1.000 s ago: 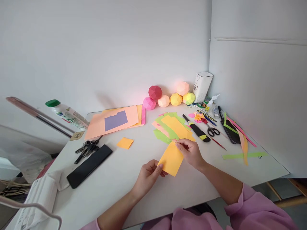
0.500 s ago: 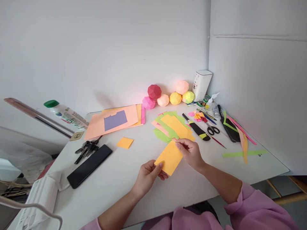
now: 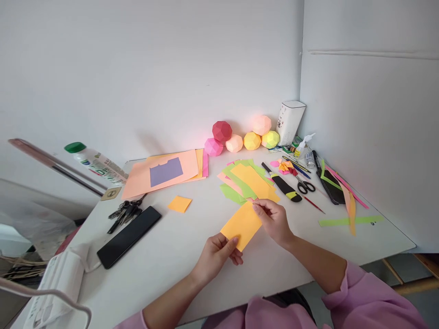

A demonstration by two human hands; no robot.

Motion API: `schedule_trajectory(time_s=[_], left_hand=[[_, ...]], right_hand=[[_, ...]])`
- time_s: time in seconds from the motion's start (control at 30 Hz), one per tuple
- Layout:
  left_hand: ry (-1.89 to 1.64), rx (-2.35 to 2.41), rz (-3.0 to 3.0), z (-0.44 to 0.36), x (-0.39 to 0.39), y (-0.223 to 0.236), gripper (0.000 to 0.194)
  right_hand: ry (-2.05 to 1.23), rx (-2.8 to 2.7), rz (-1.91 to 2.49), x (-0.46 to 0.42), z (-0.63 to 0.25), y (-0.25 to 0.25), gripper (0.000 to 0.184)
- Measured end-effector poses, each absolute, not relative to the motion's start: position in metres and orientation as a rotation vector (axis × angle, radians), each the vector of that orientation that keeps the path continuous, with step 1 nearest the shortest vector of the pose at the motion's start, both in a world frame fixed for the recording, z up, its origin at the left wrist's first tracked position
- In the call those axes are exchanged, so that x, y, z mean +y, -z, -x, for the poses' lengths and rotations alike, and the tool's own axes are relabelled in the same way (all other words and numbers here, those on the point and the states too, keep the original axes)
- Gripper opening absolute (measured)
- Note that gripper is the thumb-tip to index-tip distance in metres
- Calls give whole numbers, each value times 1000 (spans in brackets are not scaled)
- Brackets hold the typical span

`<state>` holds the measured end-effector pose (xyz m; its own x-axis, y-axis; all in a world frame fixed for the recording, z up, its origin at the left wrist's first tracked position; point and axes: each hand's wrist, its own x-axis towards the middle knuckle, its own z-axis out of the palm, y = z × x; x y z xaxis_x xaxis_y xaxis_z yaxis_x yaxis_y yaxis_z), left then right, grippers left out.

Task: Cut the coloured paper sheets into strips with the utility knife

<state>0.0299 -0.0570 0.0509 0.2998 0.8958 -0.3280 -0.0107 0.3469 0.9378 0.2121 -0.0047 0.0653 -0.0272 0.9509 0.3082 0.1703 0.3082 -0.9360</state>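
A rectangular piece of orange paper (image 3: 242, 225) is held between my two hands over the white table (image 3: 192, 228). My left hand (image 3: 219, 251) pinches its lower left edge, thumb on top and fingers beneath. At its upper right corner my right hand (image 3: 274, 219) grips it between thumb and fingers. Just beyond lies a loose pile of green, orange and pink paper pieces (image 3: 250, 180). A small orange paper square (image 3: 179, 204) rests on the table to the left.
Left are a black phone (image 3: 128, 237), keys (image 3: 126, 212), a bottle (image 3: 99, 164) and coloured sheets (image 3: 137, 180). Faceted paper balls (image 3: 222, 131) stand by the wall. Right are a utility knife (image 3: 283, 185), scissors (image 3: 305, 186), glue bottle (image 3: 302, 148) and paper strips (image 3: 350, 221).
My left thumb and fingers have shifted slightly along the lower edge of the orange paper, toward its bottom corner. My right hand keeps its grip. The view has moved slightly.
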Motion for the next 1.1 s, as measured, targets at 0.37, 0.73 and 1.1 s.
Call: schedule_trajectory(time_s=[0.37, 0.73, 1.1], left_hand=[[-720, 1012, -1132, -32, -59, -48, 45], [-980, 1139, -1023, -22, -51, -50, 40], [-1348, 1374, -947, -4, -47, -53, 32]], right_hand=[[-874, -1430, 1097, -6, -212, -64, 23], [-966, -1381, 1138, -5, -215, -66, 22], [-1478, -1636, 1127, -5, -213, -62, 20]])
